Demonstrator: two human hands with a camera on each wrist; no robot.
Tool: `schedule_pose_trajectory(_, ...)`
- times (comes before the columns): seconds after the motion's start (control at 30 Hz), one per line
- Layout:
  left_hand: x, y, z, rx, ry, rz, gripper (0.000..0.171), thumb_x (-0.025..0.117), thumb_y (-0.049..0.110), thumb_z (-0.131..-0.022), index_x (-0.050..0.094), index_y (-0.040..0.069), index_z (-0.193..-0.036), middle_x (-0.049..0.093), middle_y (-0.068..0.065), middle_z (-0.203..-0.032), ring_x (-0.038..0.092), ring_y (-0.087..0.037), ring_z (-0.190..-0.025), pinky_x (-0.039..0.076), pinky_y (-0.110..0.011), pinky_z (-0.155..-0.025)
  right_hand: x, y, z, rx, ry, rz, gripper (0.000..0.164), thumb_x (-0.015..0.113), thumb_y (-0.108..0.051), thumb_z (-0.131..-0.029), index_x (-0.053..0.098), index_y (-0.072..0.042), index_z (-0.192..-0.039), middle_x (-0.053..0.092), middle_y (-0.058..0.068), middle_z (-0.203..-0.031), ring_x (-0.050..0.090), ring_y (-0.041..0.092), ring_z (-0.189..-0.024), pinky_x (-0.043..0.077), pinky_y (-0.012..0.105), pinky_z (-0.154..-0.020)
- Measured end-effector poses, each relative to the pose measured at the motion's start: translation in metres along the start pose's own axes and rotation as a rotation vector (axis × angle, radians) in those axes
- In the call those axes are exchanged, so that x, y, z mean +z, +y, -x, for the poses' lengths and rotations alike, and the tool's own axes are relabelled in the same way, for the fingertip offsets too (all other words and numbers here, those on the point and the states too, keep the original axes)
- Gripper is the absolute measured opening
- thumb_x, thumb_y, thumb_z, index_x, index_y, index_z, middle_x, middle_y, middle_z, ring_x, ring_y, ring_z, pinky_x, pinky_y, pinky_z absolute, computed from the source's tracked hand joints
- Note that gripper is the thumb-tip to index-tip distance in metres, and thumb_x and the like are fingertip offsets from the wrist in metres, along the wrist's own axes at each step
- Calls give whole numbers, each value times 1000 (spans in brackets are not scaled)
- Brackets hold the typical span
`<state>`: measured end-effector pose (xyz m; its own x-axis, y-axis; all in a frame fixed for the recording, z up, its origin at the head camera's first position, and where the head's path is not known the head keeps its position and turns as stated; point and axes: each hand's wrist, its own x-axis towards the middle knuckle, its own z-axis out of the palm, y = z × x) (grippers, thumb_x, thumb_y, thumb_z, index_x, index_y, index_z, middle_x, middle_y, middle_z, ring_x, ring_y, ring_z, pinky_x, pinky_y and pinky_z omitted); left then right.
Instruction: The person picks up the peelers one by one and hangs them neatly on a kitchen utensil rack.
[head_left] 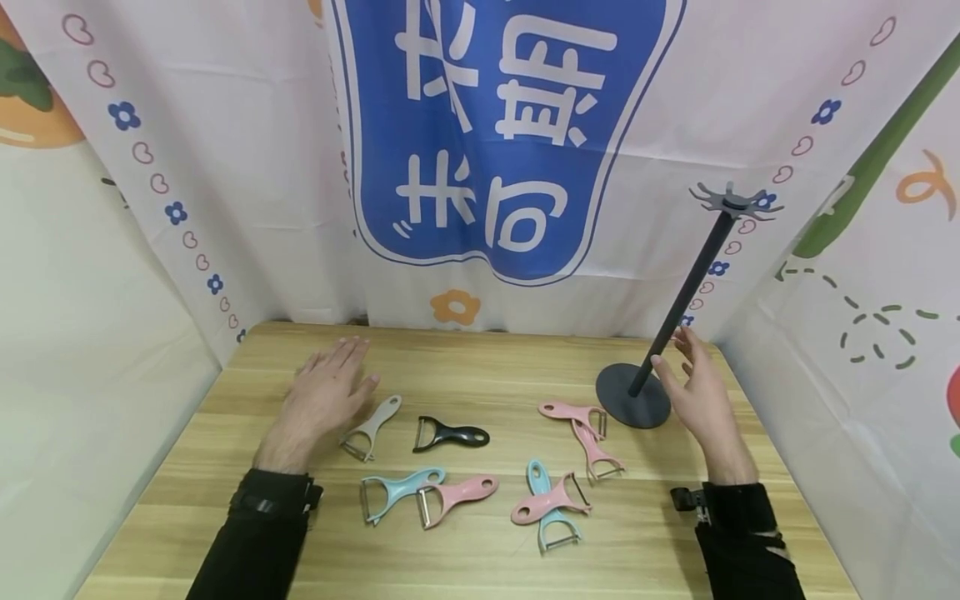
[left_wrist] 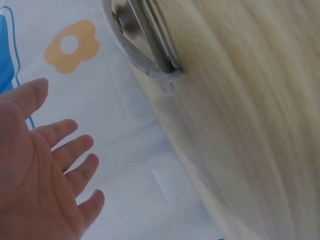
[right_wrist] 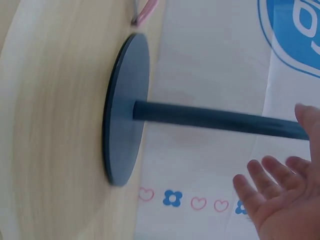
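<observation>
Loosely, the right hand (head_left: pixel 699 398) curves beside the pole (head_left: pixel 682 304) of the dark stand, fingers spread and relaxed, gripping nothing; whether the thumb touches the pole is hard to tell. The left hand (head_left: pixel 322 396) lies flat-fingered and free near the grey peeler (head_left: pixel 384 412).

The stand rises from its round base (head_left: pixel 618 396) at the table's far right. It looks stiff and probably bottom-heavy; the pole seems smooth and may slip, so a wrap of the fingers low on it should serve best. The thin prongs of the hooked top (head_left: pixel 731 202) could be easier to bend, so poor handholds.

Farther in, the black peeler (head_left: pixel 461 435) and the pink and blue ones lie on the table (head_left: pixel 420 575), some overlapping. They look light and rigid; the handle, away from the blade, seems the safe place to pinch.
</observation>
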<state>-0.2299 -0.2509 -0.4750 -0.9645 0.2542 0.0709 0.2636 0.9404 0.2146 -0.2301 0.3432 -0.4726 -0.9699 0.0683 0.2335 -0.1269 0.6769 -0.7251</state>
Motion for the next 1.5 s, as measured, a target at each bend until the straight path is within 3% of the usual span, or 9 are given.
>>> schedule_pose_trajectory(0.3,1,2,-1,9,-9,-8,75,55,41,-125,33,-3,-181,30,-32,-189,31,-57,-177,19,-79,-147,8,-9,-3,20,91,-237,84,67,-26,-122,18,-11,-188,37,24,-189,44,49,-174,45,68,-140)
schedule_pose_trajectory(0.5,2,4,-1,14,-22,5,74,55,40,-125,32,-3,-181,29,-33,-189,29,-56,-177,19,-79,-147,14,-20,-9,15,149,-261,72,65,-17,-122,30,-12,-185,46,20,-182,55,44,-166,52,61,-137)
schedule_pose_trajectory(0.6,4,5,-1,18,-24,11,73,56,40,-124,34,-3,-180,32,-33,-188,33,-57,-176,22,-79,-146,19,-24,-13,23,222,-247,63,65,-15,-122,40,-10,-179,57,17,-170,66,31,-151,62,42,-131)
schedule_pose_trajectory(0.67,5,6,-2,21,-28,17,72,57,39,-124,36,-2,-180,34,-32,-187,36,-57,-175,25,-79,-146,23,-26,-15,33,277,-229,57,65,-16,-121,47,-10,-175,63,16,-160,69,18,-137,65,25,-118)
schedule_pose_trajectory(0.73,6,7,-2,22,-33,25,72,57,39,-124,38,-2,-179,37,-32,-186,38,-57,-174,27,-79,-145,25,-28,-17,42,322,-214,51,67,-16,-121,53,-9,-170,67,15,-152,66,5,-124,60,11,-103)
schedule_pose_trajectory(0.8,6,8,-2,21,-41,32,71,58,40,-123,39,-2,-178,38,-32,-186,39,-57,-173,29,-79,-144,26,-29,-19,40,354,-191,47,67,-16,-121,57,-7,-165,69,17,-146,64,2,-117,54,5,-94)
schedule_pose_trajectory(1.1,7,15,0,19,-71,85,72,65,39,-121,42,2,-178,47,-32,-181,50,-59,-165,40,-81,-137,27,-30,-22,-8,357,-166,42,67,-9,-120,58,-1,-160,70,26,-144,73,44,-130,49,12,-97)
schedule_pose_trajectory(1.3,9,20,1,-13,-104,125,70,74,38,-116,54,-1,-170,56,-35,-173,59,-59,-157,51,-80,-131,28,-28,-22,-29,357,-167,41,68,-6,-119,59,1,-158,69,28,-142,74,47,-131,50,12,-97)
schedule_pose_trajectory(1.5,5,24,3,-23,-150,126,69,89,32,-105,63,-6,-157,63,-37,-163,69,-56,-143,62,-74,-120,30,-31,-22,-58,344,-172,40,68,-3,-118,59,4,-157,71,29,-141,76,50,-130,48,2,-93)
